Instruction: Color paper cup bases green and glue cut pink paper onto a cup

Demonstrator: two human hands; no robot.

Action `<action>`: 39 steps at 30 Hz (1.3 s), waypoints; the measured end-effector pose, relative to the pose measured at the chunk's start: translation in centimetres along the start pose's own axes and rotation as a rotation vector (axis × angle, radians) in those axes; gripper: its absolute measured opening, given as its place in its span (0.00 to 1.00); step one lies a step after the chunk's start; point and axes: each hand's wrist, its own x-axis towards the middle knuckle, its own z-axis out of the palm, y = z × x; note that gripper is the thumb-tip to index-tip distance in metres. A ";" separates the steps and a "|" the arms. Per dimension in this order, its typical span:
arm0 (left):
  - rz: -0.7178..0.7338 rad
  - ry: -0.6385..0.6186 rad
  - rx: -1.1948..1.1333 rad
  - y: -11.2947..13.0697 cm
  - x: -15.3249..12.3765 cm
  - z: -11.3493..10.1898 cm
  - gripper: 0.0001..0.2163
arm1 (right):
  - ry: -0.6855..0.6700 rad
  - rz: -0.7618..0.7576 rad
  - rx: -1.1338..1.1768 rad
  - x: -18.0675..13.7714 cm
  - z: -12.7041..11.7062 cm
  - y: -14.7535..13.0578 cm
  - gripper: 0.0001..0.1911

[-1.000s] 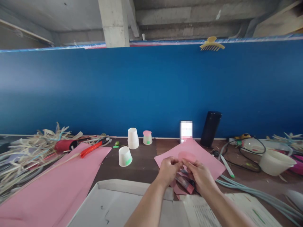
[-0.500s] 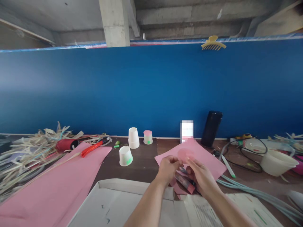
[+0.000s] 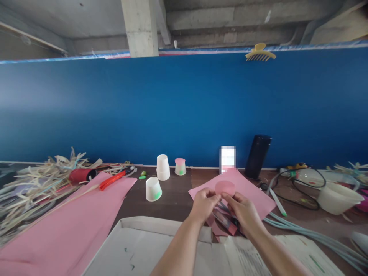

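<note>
A round pink paper disc is pinched along its near edge by both hands. My left hand closes on its left side, thumb and finger together. Opposite it, my right hand grips the disc with its thumb close to the left one. Behind and beneath lies a sheet of pink paper. Just below the hands is a tube-like item with a pink end, partly hidden. To the left stand an upturned paper cup, stacked white cups and a cup topped with pink.
Long pink paper with red-handled scissors or a cutter lies left, beside a heap of pale strips. An open cardboard box sits in front. A black cylinder, marker and white bowl are right.
My right hand's fingers have shifted slightly left and down, bringing its thumb closer to the left one. The pink disc now shows more plainly above the fingers.
</note>
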 end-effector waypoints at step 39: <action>-0.357 0.085 0.385 -1.8 1.3 -3.7 0.09 | -0.112 -0.276 -0.592 -1.8 -2.7 -4.1 0.14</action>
